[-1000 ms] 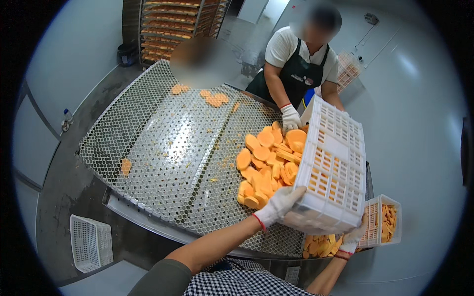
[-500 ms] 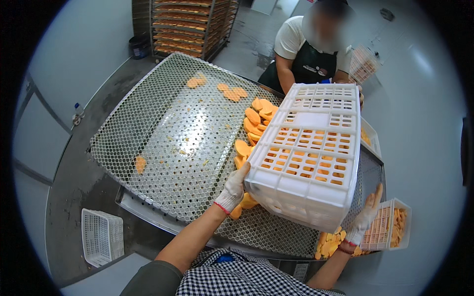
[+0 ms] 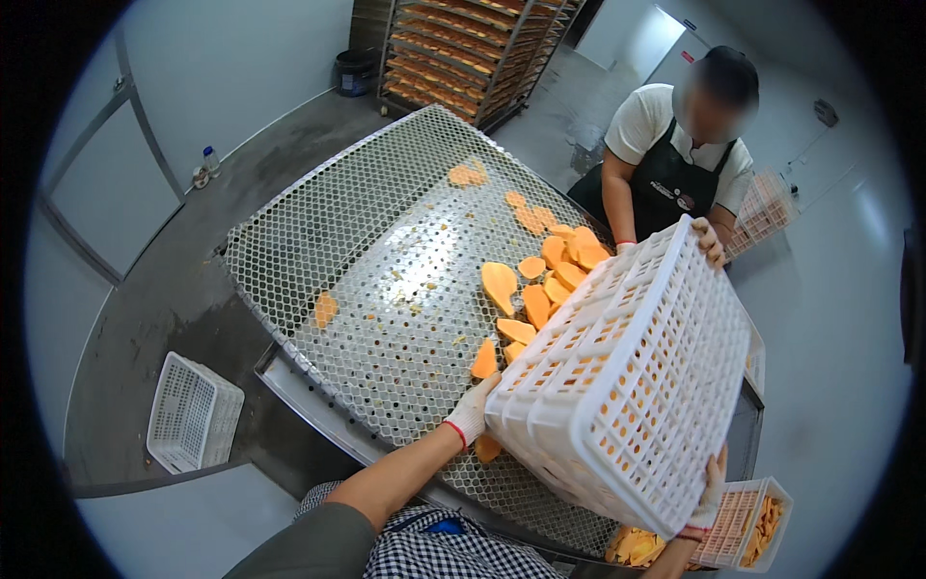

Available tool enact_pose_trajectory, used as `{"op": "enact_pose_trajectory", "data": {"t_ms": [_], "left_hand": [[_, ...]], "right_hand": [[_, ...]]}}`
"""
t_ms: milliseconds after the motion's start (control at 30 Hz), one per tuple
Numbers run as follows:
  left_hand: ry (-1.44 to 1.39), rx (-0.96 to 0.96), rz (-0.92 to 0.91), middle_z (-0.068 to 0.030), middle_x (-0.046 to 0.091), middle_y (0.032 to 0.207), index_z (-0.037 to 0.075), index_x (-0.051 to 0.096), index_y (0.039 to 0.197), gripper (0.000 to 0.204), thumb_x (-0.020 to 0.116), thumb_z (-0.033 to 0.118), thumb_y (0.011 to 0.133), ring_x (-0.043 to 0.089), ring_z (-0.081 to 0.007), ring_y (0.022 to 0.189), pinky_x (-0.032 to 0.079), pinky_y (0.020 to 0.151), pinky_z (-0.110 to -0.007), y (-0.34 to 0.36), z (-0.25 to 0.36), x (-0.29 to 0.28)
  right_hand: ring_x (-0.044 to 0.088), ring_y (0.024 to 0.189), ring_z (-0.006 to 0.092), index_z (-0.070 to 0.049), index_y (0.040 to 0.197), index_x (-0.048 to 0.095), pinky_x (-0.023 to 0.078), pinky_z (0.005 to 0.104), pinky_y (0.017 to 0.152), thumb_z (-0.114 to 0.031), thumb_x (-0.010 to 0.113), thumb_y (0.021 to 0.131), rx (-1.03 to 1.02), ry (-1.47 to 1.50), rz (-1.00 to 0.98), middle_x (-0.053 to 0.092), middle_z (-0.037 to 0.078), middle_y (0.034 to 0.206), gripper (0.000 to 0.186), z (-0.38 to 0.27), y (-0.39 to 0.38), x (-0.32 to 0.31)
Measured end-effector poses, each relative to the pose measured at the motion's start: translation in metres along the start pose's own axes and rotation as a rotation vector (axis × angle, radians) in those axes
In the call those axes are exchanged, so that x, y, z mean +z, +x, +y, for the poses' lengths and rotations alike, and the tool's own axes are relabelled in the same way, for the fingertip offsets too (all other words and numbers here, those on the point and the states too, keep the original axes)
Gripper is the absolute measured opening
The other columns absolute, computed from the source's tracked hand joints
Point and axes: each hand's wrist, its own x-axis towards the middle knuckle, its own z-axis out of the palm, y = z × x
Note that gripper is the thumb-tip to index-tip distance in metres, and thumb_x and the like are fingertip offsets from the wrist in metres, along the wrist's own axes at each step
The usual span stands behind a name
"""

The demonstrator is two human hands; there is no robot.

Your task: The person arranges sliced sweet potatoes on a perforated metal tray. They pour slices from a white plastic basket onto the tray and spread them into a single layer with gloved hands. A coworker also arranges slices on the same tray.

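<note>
A large white plastic crate with a perforated base is tipped on its side over the table, its open side down to the left. My gloved left hand grips its near left rim, and my gloved right hand is closed on its lower right edge. At the far end, a co-worker's gloved hand holds the crate too. Thick orange vegetable slices lie heaped on a mesh tray beside the rim; more show through the crate's holes.
Few slices lie scattered across the mesh. A white crate stands on the floor to the left, and a crate of orange pieces at the lower right. A tall rack of loaded trays, a black bucket and the co-worker are beyond.
The crate has tipped further, so its perforated base now faces right and upward. More slices have slid out onto the mesh. My right hand has come onto the crate's edge. The view has shifted.
</note>
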Motion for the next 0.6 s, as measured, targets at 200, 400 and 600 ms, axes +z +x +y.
{"op": "enact_pose_trajectory", "data": {"t_ms": [200,400,600], "left_hand": [[0.208,-0.105,-0.073,-0.0091,0.060,0.140,0.010,0.056,0.141,0.062,0.049,0.056,0.100,0.056,-0.0238,0.124,0.038,0.110,-0.038,-0.057,0.029,0.035],[0.253,0.019,-0.338,-0.0087,0.061,0.137,0.011,0.052,0.145,0.066,0.044,0.060,0.101,0.057,-0.0205,0.123,0.045,0.105,-0.040,-0.053,0.065,0.022],[0.415,0.081,-0.342,-0.0094,0.057,0.140,0.007,0.054,0.142,0.059,0.050,0.051,0.103,0.058,-0.0216,0.120,0.047,0.103,-0.036,-0.202,0.286,0.052]], "right_hand": [[0.050,0.134,0.0351,-0.003,0.158,0.022,0.049,0.0432,0.105,-0.019,0.068,0.083,-0.203,-0.237,0.037,0.041,0.025,0.150,0.090,-0.080,-0.073,0.076],[0.051,0.132,0.0299,-0.005,0.160,0.020,0.045,0.0399,0.108,-0.015,0.063,0.084,-0.409,-0.595,0.181,0.040,0.021,0.153,0.088,-0.125,-0.124,0.128],[0.049,0.134,0.0319,-0.004,0.159,0.024,0.043,0.0413,0.110,-0.017,0.063,0.079,-0.558,-0.472,0.053,0.040,0.022,0.153,0.090,-0.149,-0.158,0.378]]}}
